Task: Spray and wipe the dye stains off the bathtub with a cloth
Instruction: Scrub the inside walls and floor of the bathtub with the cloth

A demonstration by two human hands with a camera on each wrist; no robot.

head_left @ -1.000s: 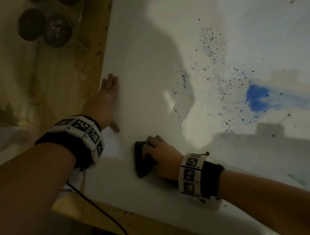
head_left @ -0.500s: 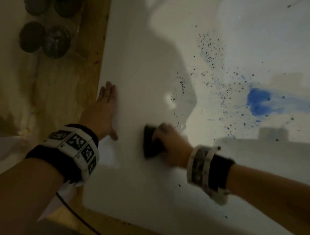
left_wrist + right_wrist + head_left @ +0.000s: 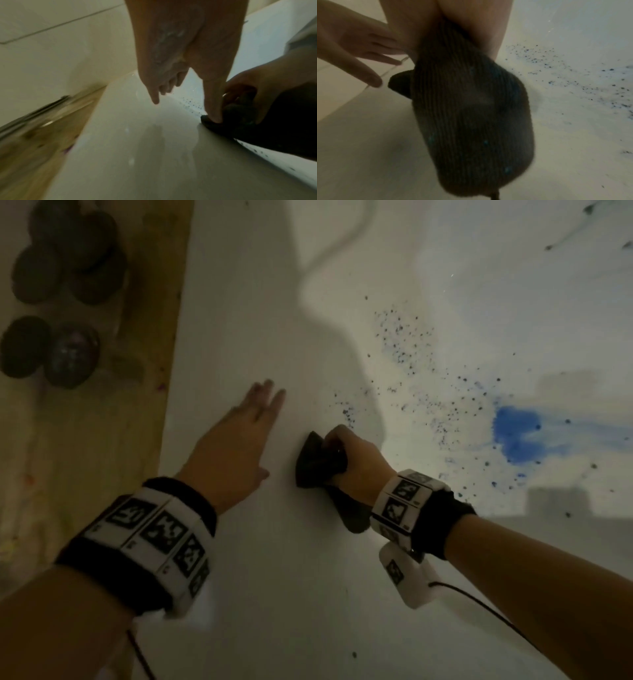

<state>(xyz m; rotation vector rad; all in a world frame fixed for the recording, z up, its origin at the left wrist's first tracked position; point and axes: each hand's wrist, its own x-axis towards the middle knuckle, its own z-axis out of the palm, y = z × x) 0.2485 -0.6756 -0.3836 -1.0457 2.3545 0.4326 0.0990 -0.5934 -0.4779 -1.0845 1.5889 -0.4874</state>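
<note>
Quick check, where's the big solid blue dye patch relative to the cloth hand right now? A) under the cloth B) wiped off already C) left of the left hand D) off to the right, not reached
D: in the head view the blue dye patch sits well right of the right hand gripping the dark cloth, with speckled bathtub surface between them.
</note>
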